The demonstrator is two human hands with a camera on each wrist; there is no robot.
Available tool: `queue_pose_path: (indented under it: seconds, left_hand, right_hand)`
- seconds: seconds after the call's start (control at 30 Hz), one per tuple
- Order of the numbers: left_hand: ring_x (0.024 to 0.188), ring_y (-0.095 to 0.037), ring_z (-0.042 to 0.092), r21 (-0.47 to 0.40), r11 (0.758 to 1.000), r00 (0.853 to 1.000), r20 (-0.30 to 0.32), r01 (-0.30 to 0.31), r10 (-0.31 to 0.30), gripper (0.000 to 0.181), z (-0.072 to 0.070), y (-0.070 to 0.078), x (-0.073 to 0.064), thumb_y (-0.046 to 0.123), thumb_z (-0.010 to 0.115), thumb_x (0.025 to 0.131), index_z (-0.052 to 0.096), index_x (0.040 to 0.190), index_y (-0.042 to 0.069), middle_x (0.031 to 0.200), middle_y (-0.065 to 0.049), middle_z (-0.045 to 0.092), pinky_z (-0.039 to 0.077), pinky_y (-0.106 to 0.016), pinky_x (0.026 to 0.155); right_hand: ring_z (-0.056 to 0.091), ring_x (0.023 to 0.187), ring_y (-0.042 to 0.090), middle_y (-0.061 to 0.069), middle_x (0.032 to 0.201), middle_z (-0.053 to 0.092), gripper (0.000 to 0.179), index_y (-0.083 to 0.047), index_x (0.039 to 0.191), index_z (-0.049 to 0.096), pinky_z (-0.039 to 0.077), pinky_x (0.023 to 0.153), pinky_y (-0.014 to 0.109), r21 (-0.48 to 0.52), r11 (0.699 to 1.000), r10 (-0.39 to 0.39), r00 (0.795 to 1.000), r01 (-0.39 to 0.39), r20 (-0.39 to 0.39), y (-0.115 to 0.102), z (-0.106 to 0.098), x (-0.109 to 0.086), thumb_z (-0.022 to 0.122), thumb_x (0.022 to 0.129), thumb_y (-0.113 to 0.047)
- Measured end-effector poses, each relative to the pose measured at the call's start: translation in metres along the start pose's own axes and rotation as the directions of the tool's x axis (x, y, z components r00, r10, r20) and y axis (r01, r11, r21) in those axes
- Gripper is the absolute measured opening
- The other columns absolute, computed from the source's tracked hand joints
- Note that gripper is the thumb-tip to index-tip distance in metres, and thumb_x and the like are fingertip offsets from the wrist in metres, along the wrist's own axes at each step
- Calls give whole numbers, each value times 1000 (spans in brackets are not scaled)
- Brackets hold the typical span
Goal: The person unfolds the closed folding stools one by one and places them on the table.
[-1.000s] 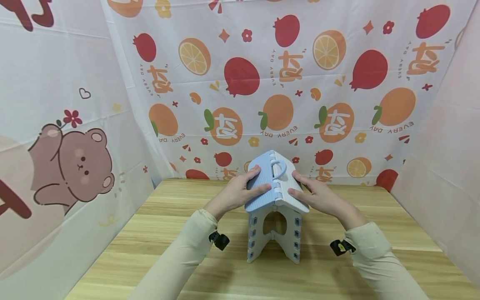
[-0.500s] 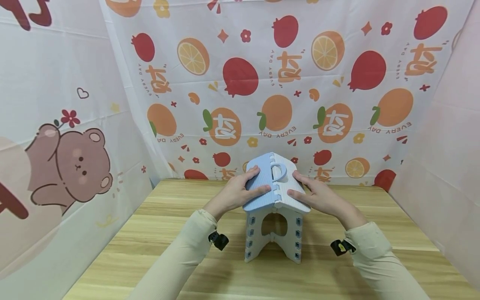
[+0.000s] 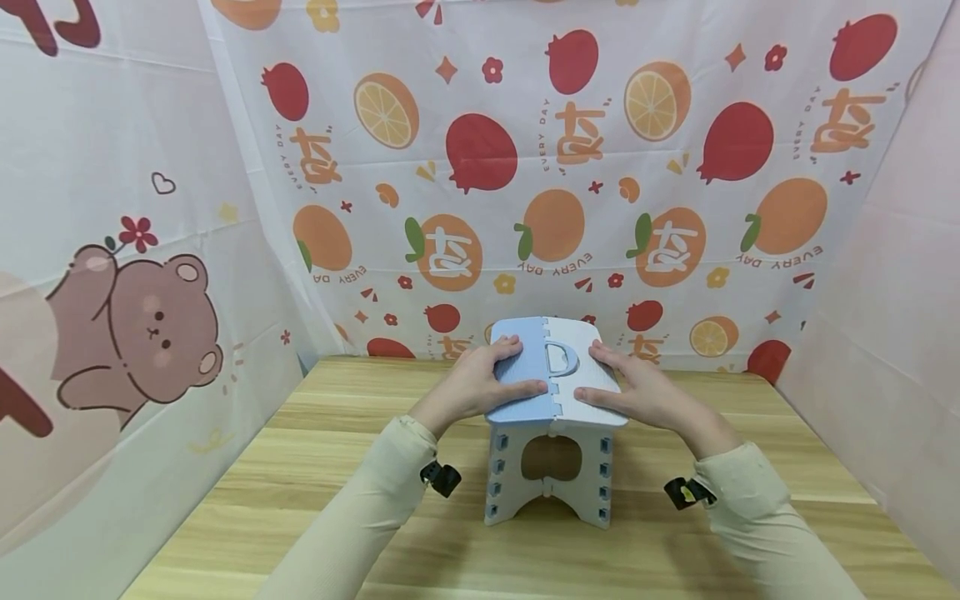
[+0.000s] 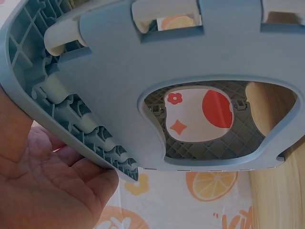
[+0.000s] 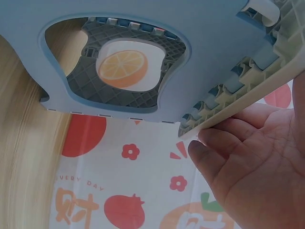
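Note:
A folding step stool (image 3: 528, 408) with a light blue half and a white half stands upright on the wooden table, its two top panels almost level. My left hand (image 3: 480, 379) rests on the blue panel, fingers and thumb laid over it from the left edge. On the white panel lies my right hand (image 3: 645, 392), spread in the same way from the right. Between the hands sits the small carry handle (image 3: 562, 358) at the centre seam. The left wrist view shows the ribbed underside and leg hinges (image 4: 86, 119) beside that palm; the right wrist view shows the white panel's edge (image 5: 248, 98).
The wooden table (image 3: 337, 483) reaches back to a fruit-print cloth (image 3: 615, 242). A cloth with a bear print (image 3: 161, 333) hangs on the left, and a pale cloth (image 3: 900, 350) on the right. Both wrists carry black straps with small cameras (image 3: 442, 479).
The stool's top has gone from a peaked roof shape to nearly flat, and its legs have spread wider. Both hands have stayed on the panels, moving slightly down and outward with them.

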State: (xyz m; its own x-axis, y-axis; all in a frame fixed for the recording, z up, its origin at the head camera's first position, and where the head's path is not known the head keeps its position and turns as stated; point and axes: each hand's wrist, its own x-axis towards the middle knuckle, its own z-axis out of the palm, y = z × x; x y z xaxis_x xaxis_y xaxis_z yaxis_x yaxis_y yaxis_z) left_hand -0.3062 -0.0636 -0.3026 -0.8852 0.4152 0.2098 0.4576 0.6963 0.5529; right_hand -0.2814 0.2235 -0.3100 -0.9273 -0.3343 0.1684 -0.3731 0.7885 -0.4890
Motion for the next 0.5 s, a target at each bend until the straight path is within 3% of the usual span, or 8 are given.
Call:
queue_pose_path:
  seconds: [0.17, 0.5]
  left_hand:
    - [161, -28, 39, 5, 1000, 1000, 1, 3, -3, 90, 1, 0, -1, 61, 80, 91, 49, 161, 14, 172, -6, 41, 37, -51, 129]
    - [160, -28, 40, -2, 1000, 1000, -2, -14, 14, 89, 0, 3, -6, 60, 80, 91, 51, 161, 15, 172, -6, 41, 39, -50, 129]
  right_hand:
    - [27, 162, 49, 19, 176, 26, 94, -8, 167, 37, 32, 124, 73, -1, 1000, 9, 1000, -9, 6, 0, 0, -2, 73, 96, -59]
    - [32, 160, 48, 19, 175, 30, 89, -5, 165, 40, 35, 123, 72, -26, 999, -47, 999, 47, -11, -3, -2, -11, 69, 100, -58]
